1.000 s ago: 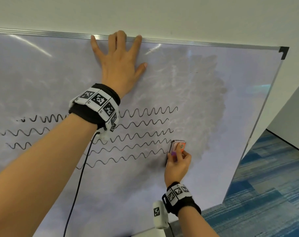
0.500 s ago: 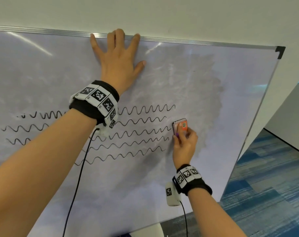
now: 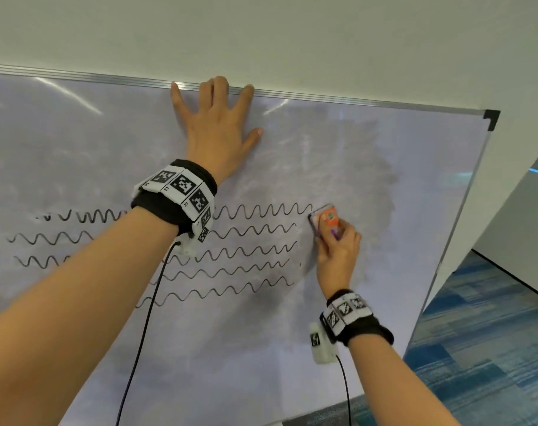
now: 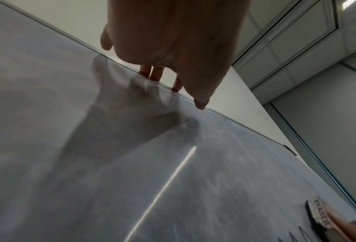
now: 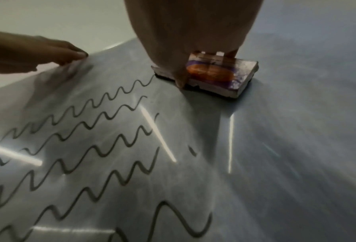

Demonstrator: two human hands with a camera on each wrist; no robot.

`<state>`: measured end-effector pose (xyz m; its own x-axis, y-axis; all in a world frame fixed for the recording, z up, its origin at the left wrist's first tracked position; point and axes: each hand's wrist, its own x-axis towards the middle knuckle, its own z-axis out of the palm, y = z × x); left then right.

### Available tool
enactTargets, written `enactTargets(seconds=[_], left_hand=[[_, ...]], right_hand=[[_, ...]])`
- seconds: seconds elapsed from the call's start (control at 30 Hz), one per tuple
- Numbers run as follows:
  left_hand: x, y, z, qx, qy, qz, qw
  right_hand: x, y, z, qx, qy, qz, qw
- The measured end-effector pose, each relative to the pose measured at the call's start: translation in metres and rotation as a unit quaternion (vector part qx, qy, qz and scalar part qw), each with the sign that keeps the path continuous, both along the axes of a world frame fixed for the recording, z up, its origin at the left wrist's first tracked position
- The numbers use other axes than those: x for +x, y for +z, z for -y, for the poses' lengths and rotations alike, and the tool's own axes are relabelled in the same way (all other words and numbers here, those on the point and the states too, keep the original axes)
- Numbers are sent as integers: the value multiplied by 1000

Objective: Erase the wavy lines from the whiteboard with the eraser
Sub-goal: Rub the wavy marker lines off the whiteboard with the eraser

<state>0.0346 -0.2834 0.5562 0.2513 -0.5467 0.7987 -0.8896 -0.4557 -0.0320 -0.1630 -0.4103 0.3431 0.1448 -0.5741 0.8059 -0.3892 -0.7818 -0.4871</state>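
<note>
Several black wavy lines (image 3: 249,235) (image 5: 86,147) run across the middle of the whiteboard (image 3: 415,179), partly hidden behind my left forearm. My right hand (image 3: 335,241) pinches a small orange and purple eraser (image 3: 324,218) (image 5: 212,73) (image 4: 320,214) and presses it flat on the board at the right end of the top line. My left hand (image 3: 214,124) (image 4: 168,49) lies flat on the board with spread fingers, its fingertips at the top frame. A grey smudged patch surrounds the eraser.
The board's metal frame (image 3: 354,101) ends in a black corner piece (image 3: 492,118) at the upper right. A pale wall (image 3: 292,32) rises above it. Blue patterned carpet (image 3: 492,348) lies to the lower right. Cables hang from both wrist bands.
My right hand has carried the eraser upward along the right ends of the lines, from the lowest line to the top one, shortening those ends. My left hand has stayed in place.
</note>
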Motion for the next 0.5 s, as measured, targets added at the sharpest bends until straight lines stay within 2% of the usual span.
enactTargets(seconds=[0.1, 0.23, 0.3, 0.37, 0.5], left_hand=[[0, 1, 0, 3, 1, 0, 1000], [-1, 2, 0, 4, 5, 2, 1000], [-1, 2, 0, 5, 7, 6, 1000], [0, 1, -1, 7, 8, 8, 1000], [-1, 1, 0, 4, 6, 3, 1000]], right_hand=[[9, 15, 0, -16, -5, 5, 1000], [6, -18, -23, -87, 15, -119, 989], [2, -20, -21, -103, 14, -147, 984], [3, -6, -12, -87, 0, -120, 989], [12, 31, 3, 0, -31, 4, 1000]])
